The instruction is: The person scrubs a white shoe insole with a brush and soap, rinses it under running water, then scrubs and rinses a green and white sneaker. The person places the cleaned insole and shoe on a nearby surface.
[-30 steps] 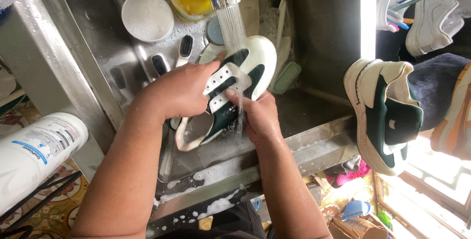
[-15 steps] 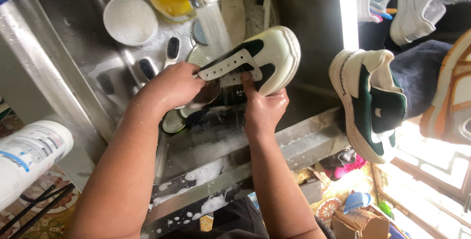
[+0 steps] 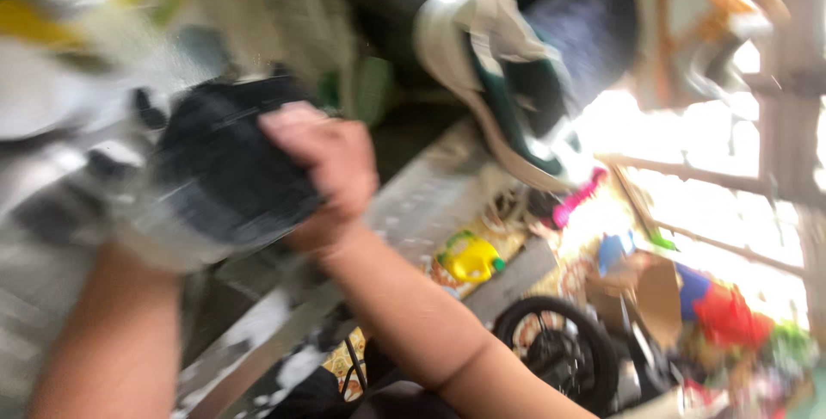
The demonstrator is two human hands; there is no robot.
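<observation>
Swung right since half a second ago, view badly blurred | right hand (image 3: 331,169) clenched on dark-soled sneaker (image 3: 228,169), sole now up, over steel sink (image 3: 413,204) | left hand hidden behind shoe, grip cannot tell | second white-green sneaker (image 3: 503,83) hanging upper right | yellow toy (image 3: 471,257), black wheel (image 3: 559,346) on floor below.

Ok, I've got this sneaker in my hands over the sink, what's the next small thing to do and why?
Probably steady the shoe over the sink and check the sole. The right hand grips the shoe with its dark underside turned up; the left forearm reaches under it, that hand hidden. The picture is badly blurred, and suds lie on the steel ledge, so a calm look for leftover soap seems sensible.
</observation>
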